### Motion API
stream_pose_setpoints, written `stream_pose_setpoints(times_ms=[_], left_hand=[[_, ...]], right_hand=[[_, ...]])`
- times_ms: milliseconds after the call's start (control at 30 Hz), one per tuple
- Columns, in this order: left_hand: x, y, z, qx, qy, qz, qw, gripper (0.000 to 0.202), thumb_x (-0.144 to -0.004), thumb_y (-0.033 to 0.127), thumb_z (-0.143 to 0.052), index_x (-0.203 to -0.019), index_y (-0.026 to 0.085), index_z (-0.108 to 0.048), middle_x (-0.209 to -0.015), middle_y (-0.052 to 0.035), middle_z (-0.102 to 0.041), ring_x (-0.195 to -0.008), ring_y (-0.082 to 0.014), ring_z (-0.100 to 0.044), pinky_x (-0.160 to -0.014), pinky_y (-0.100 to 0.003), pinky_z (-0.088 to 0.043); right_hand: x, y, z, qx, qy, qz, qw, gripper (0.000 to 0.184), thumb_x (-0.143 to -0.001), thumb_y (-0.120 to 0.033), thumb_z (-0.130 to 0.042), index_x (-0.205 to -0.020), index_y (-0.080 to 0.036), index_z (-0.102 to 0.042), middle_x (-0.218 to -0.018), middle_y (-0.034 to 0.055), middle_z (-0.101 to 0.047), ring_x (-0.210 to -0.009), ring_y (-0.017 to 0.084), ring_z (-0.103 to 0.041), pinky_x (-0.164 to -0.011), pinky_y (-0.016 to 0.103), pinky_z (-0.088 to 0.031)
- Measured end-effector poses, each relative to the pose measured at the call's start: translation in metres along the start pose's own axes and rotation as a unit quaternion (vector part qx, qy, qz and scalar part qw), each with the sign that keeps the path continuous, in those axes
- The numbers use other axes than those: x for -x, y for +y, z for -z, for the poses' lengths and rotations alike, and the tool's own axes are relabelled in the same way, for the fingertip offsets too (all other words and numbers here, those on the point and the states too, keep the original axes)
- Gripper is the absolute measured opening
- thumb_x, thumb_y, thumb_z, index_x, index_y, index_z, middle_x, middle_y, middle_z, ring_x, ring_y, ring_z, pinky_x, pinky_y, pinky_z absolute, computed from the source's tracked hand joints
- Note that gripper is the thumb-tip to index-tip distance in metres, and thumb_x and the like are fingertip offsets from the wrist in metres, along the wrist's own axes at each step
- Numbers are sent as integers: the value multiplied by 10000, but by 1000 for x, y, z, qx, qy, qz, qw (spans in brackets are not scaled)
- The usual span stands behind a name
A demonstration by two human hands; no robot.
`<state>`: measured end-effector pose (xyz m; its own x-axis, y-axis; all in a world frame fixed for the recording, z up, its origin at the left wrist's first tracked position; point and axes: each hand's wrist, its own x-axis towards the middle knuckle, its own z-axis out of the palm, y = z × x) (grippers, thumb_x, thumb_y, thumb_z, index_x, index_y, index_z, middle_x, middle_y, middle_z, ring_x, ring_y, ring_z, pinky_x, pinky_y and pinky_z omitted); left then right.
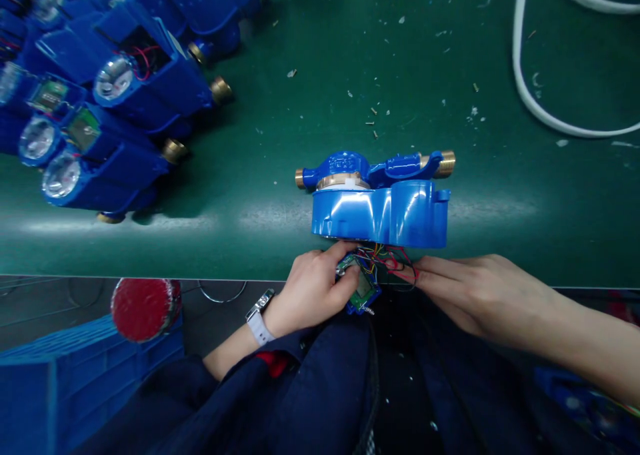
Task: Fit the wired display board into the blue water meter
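One head-worn camera looks steeply down, close over the green bench edge and lap

Blue water meter: plastic housing with brass threaded ends, lying on its side at the near edge of the green bench. Small green circuit board: hangs just below the housing, joined to it by red, yellow and blue wires.

Circuit board partly hidden under left hand thumb; markings too small to read. Wires run under blue meter, ends not visible. Right hand fingertips blocked by wires, forearm cut by right edge. Meter stack cut off top-left, dials blurred. White cable leaves frame at top & right.
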<state>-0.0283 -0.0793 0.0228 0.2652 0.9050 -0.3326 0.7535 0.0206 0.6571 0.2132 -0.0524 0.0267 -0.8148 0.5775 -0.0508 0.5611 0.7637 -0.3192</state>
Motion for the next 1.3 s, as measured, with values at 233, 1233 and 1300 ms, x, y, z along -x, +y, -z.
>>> stream_pose_setpoints(times_ms=[233, 1233, 1300], left_hand=[[1, 2, -5, 14, 29, 7, 999, 344, -876, 266, -468, -1188, 183, -586, -967, -68, -737, -889, -235, -701, -800, -373, -546], [8, -6, -24, -105, 140, -82, 981, 351, -879, 265, -429, -1150, 116, -594, -733, -69, -720, -600, -220, -651, -614, -368, -526], [7, -6, -24, -116, 139, -87, 980, 355, -877, 264, -423, -1151, 111, -590, -730, -69, -722, -588, -215, -651, -607, -362, -527]], right_hand=[[9, -34, 4, -53, 28, -44, 997, 416, -880, -66, -367, -1244, -111, -564, -981, 107, -680, -580, 195, -663, -452, 313, -543], [-2, -65, -7, -380, -24, -237, 894, 473, -937, -170, -339, -1391, -192, -471, -853, 33, -683, -729, 135, -648, -705, 244, -543], [-6, -66, -5, -424, -42, -277, 861, 472, -939, -183, -323, -1385, -153, -473, -646, -8, -609, -544, 114, -568, -528, 198, -494]])
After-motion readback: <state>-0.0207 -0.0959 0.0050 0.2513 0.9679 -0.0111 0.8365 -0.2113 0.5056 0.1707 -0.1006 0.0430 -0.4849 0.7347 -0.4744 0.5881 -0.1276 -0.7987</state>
